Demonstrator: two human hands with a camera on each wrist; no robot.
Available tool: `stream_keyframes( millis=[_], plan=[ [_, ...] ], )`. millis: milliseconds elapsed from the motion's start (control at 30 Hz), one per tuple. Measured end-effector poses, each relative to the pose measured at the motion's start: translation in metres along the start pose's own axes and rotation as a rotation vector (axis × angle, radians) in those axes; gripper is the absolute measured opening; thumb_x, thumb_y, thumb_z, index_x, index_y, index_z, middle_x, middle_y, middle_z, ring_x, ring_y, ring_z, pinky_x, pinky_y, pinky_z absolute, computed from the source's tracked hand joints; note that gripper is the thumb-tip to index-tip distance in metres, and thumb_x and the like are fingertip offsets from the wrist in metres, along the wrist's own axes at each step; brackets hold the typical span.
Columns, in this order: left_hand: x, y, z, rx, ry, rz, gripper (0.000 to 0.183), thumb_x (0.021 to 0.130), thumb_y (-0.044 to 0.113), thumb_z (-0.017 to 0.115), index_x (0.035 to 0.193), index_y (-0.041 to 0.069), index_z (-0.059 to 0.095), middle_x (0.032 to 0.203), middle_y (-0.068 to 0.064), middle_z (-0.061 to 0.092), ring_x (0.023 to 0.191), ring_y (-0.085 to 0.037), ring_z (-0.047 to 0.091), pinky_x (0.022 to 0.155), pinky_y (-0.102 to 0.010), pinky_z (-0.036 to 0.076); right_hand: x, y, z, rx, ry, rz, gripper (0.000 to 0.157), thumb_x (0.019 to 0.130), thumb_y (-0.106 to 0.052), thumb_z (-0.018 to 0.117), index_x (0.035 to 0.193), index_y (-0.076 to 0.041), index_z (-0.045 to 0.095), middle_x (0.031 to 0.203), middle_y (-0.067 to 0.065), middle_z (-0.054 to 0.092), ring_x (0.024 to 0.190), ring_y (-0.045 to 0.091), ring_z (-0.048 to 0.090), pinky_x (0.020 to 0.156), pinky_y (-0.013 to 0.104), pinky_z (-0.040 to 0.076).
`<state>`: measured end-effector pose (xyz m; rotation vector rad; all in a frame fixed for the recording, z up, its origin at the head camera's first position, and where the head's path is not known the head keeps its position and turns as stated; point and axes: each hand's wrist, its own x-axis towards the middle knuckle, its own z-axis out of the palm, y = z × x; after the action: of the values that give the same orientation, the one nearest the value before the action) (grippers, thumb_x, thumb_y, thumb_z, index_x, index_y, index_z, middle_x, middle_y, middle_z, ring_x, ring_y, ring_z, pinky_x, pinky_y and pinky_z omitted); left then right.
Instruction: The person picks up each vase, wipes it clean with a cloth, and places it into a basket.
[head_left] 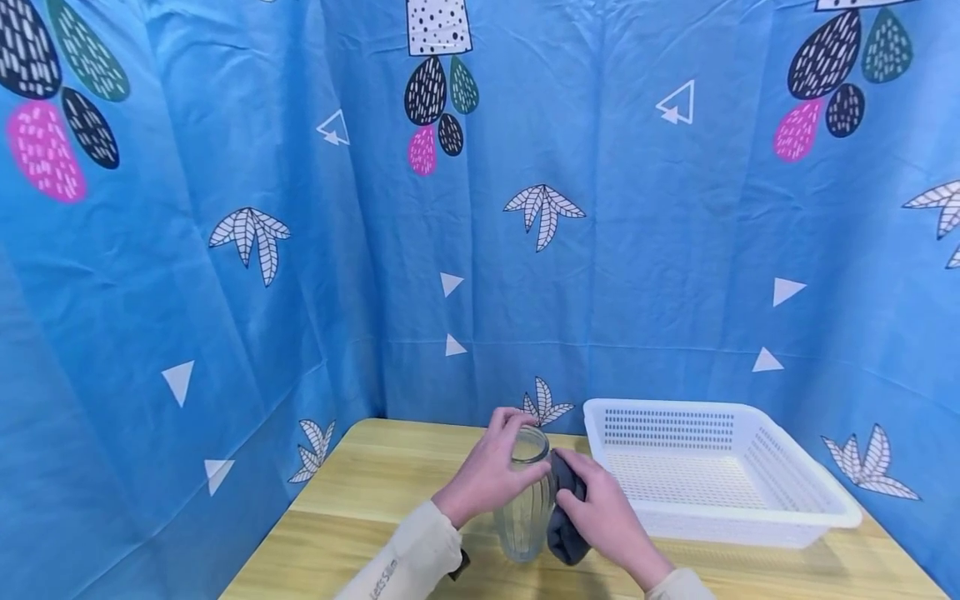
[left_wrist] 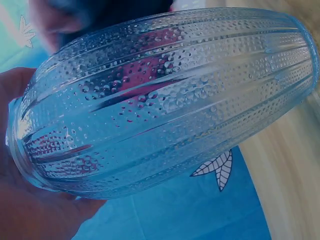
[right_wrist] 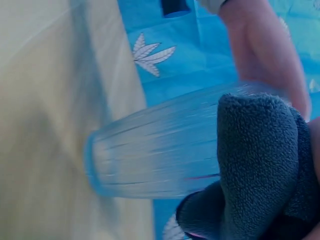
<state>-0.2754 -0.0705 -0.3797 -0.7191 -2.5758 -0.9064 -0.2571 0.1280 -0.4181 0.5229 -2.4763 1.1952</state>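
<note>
A clear ribbed glass vase with a dimpled surface stands over the wooden table. My left hand grips it near the mouth, fingers behind the rim and thumb across the front. Bunched in my right hand is a dark grey towel, held against the right side of the vase. In the right wrist view the folded terry towel overlaps the upper part of the vase. The left wrist view shows the vase close up, with the left hand round its neck.
A white perforated plastic basket stands on the table to the right of the hands. Blue patterned curtains hang behind the table and along both sides. A small dark object shows beside the left sleeve.
</note>
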Motion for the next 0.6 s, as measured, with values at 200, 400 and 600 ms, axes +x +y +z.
stream_keyframes(
  millis=[200, 400, 600],
  plan=[
    [0.002, 0.001, 0.002, -0.012, 0.047, -0.007, 0.059, 0.089, 0.048, 0.073, 0.138, 0.025, 0.051, 0.120, 0.002, 0.044, 0.102, -0.016, 0.056, 0.090, -0.036, 0.050, 0.010, -0.020, -0.011, 0.019, 0.132, -0.209, 0.067, 0.081, -0.004, 0.068, 0.146, -0.013, 0.053, 0.151, 0.007, 0.051, 0.133, 0.028, 0.053, 0.096, 0.049, 0.050],
    [0.002, 0.003, 0.002, -0.027, 0.042, -0.008, 0.056, 0.088, 0.042, 0.075, 0.136, 0.024, 0.054, 0.117, 0.001, 0.045, 0.100, -0.020, 0.057, 0.088, -0.034, 0.049, 0.009, -0.018, -0.003, 0.060, 0.130, -0.186, 0.074, 0.084, -0.006, 0.068, 0.153, -0.009, 0.042, 0.157, 0.011, 0.043, 0.138, 0.033, 0.047, 0.100, 0.054, 0.047],
    [0.001, 0.001, 0.003, -0.031, 0.038, -0.009, 0.060, 0.088, 0.045, 0.074, 0.140, 0.021, 0.053, 0.123, 0.002, 0.044, 0.106, -0.017, 0.057, 0.093, -0.040, 0.051, 0.004, -0.008, 0.008, 0.102, 0.039, -0.033, 0.066, 0.094, -0.018, 0.063, 0.155, -0.010, 0.039, 0.160, 0.015, 0.036, 0.142, 0.040, 0.041, 0.107, 0.057, 0.040]
  ],
)
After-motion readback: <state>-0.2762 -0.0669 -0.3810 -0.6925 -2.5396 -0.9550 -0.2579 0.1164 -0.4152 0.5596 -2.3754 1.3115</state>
